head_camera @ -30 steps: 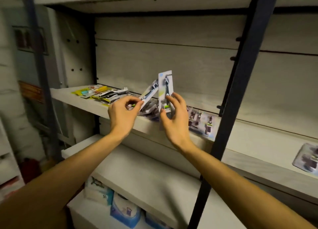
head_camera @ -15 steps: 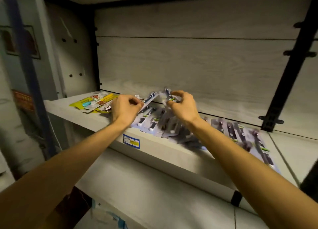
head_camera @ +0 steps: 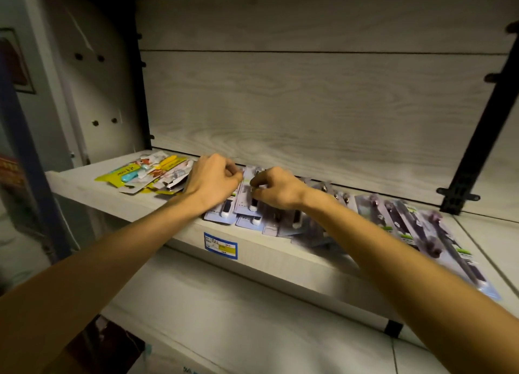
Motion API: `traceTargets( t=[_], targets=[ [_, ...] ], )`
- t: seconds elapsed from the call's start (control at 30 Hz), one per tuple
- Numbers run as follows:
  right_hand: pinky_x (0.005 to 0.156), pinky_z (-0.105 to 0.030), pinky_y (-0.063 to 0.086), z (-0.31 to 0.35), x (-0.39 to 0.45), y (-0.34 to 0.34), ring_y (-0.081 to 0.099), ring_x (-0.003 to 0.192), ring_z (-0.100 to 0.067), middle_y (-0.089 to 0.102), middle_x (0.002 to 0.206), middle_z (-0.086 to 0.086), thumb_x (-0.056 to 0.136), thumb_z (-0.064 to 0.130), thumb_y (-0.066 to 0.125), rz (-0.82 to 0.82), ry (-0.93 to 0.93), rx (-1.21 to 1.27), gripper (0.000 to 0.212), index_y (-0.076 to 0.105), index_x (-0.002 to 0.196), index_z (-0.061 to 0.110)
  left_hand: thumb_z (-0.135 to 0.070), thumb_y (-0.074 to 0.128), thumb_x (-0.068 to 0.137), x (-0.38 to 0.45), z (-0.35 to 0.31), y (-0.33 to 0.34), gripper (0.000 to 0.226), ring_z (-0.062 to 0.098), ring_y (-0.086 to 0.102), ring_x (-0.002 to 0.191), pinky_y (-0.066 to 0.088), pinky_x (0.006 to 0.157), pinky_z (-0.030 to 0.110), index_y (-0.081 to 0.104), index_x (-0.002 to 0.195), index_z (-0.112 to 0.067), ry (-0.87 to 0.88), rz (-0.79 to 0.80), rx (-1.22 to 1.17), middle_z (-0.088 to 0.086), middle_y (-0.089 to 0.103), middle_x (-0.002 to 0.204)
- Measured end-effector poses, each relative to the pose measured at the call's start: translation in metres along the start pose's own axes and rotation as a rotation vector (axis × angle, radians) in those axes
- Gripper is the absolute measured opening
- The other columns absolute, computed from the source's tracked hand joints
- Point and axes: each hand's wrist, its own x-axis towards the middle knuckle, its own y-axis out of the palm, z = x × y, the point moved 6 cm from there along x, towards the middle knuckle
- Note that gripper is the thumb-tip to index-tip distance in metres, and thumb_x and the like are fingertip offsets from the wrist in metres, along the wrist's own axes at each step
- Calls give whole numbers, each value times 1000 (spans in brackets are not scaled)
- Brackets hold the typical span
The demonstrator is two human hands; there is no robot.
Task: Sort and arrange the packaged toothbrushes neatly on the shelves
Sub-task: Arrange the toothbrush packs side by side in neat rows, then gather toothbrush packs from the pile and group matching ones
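On the pale wooden shelf [head_camera: 92, 189] lies a row of overlapping grey-blue toothbrush packs [head_camera: 247, 210]. My left hand [head_camera: 210, 181] and my right hand [head_camera: 276, 188] both rest low on this row, fingers curled onto one flat pack [head_camera: 245, 193] between them. A yellow and multicoloured pile of packs [head_camera: 148, 174] sits at the shelf's left end. More purple-toned packs [head_camera: 407, 222] lie fanned out to the right, partly hidden under my right forearm.
A blue-and-yellow price label [head_camera: 221, 245] is stuck on the shelf's front edge. A black upright bracket [head_camera: 474, 160] stands at the right rear. A wood-grain back panel [head_camera: 309, 106] closes the bay. A lower shelf [head_camera: 252, 317] runs beneath my arms.
The two packs that I held upright a second ago have come down flat onto the row. Both hands have dropped to the shelf, and the view has moved closer.
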Motion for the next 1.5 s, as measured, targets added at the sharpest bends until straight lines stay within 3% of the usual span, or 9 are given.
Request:
traceTargets(
  t=[0.1,0.23,0.37,0.5,0.63,0.73,0.87,1.1,1.5],
  targets=[
    [104,-42,47,-2,-6,-3,59,119,-26,63,133,-10,96,28,59,-45,9,25,40,62,132,10,-22,67,90,-8,-1,-6,14,8,67,75,58,70,27,78,98,-20,22,-20,-34,-8,74,83],
    [105,-41,44,-13,-27,-25,56,126,-29,60,138,-11,98,31,56,-203,28,66,42,58,135,11,-33,61,95,-20,-8,-16,18,13,68,79,42,54,21,74,106,-28,58,-21,60,-11,73,92],
    [107,-39,41,-24,-73,-44,48,133,-31,53,143,-13,101,39,50,-304,47,-55,52,48,144,11,-48,46,101,-41,-33,-18,46,26,55,124,47,92,39,58,136,-20,172,68,180,5,58,139],
    [114,-46,31,-29,-140,-57,28,144,-31,44,151,-12,102,48,42,-371,57,-227,58,41,146,11,-56,34,102,-77,-65,-14,67,32,29,147,28,116,45,31,155,-16,169,198,266,11,27,163],
    [118,-47,26,-25,-213,-66,21,149,-29,36,157,-9,102,48,41,-361,-6,-312,61,35,151,13,-51,40,102,-128,-117,-18,61,32,36,142,30,115,43,40,149,-14,265,172,250,14,36,157],
    [110,-41,37,-19,-278,-72,41,136,-27,49,145,-9,102,42,46,-463,-97,-276,52,45,144,13,-42,50,99,-178,-167,-25,44,30,51,124,41,100,43,56,132,-14,444,68,210,7,54,139],
    [97,-31,48,-28,-371,-74,55,120,-15,57,137,-1,100,33,51,-602,-108,-156,45,45,143,21,-42,50,96,-238,-226,-11,41,27,54,117,44,92,39,56,128,-16,602,120,243,5,57,129],
    [104,-40,44,-96,-491,-118,46,128,-24,53,141,-6,96,30,52,-652,143,-310,52,42,145,16,-47,47,97,-309,-338,23,46,22,53,119,39,98,37,54,131,-18,839,205,228,2,57,131],
    [107,-43,39,-242,-614,-172,39,135,-29,49,145,-10,96,32,55,-587,571,-447,55,42,145,12,-52,44,97,-314,-500,88,47,25,56,115,45,89,38,55,130,-20,902,284,97,1,56,132]
  ],
)
